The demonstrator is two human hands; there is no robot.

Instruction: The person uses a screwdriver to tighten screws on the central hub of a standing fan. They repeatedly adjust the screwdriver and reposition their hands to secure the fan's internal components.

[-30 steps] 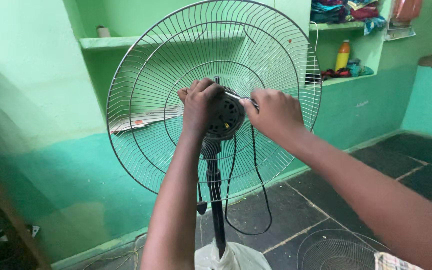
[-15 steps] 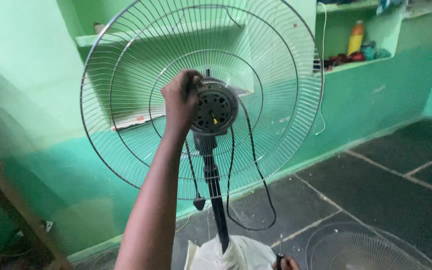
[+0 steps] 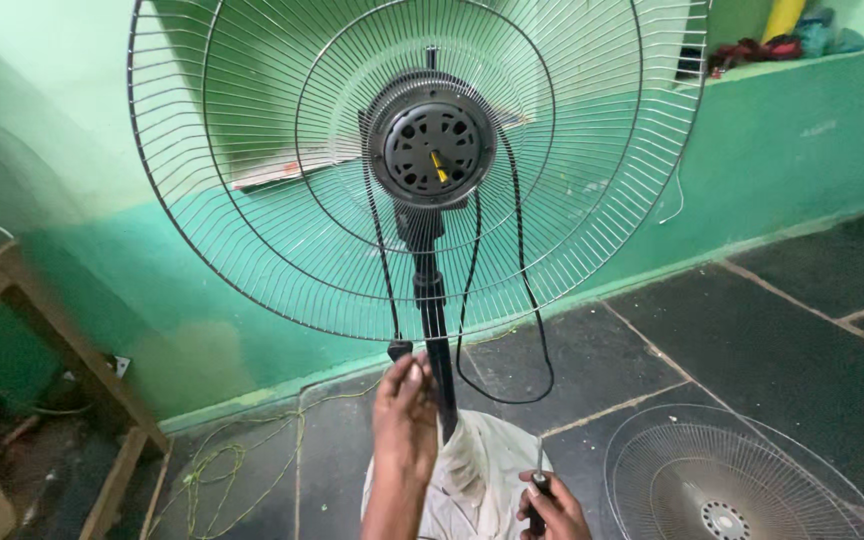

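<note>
A pedestal fan stands in front of me with its round wire rear guard [image 3: 252, 200] mounted and no blades. Its dark motor housing [image 3: 434, 148] faces me, with a yellow mark at the shaft. A black pole [image 3: 430, 310] carries it, and black cords [image 3: 522, 290] hang in loops beside it. My left hand [image 3: 404, 415] is low by the pole, fingers pinched around the cord's small black end piece [image 3: 400, 350]. My right hand [image 3: 550, 508] is at the bottom edge, closed on a thin dark-handled tool [image 3: 539, 480].
A second wire guard [image 3: 732, 480] lies flat on the dark tiled floor at the right. White cloth [image 3: 482, 470] wraps the fan's base. A wooden table [image 3: 42, 320] stands at the left, with loose cord [image 3: 242, 460] on the floor. Green wall shelves hold items behind.
Both hands have left the motor housing and dropped down. My left hand now sits by the pole at the cord's end, my right at the bottom edge with a tool. The view moved closer.
</note>
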